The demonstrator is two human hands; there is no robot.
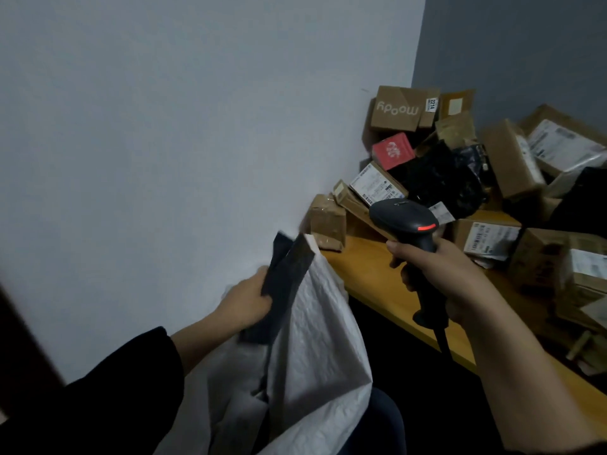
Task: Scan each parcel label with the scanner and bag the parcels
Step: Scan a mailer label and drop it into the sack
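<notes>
Dark and flat, the parcel (285, 274) in the left hand (248, 302) is the thing for the next move. The fingers are curled around its near edge. Its long axis stands steeply, with the top corner leaning to the far right and the low end already at the mouth of the white bag (322, 339). The bag hangs just under and to the right of this hand, so I judge the parcel needs only to go down into it. What lies inside the bag is hidden by its folds. The right hand (440, 274) is wrapped around the handle of the scanner (405, 220), whose head points toward the left, above the wooden tabletop (368, 267). The pile of parcels (499, 182) lies on the tabletop at the far right, nearer to the right hand
</notes>
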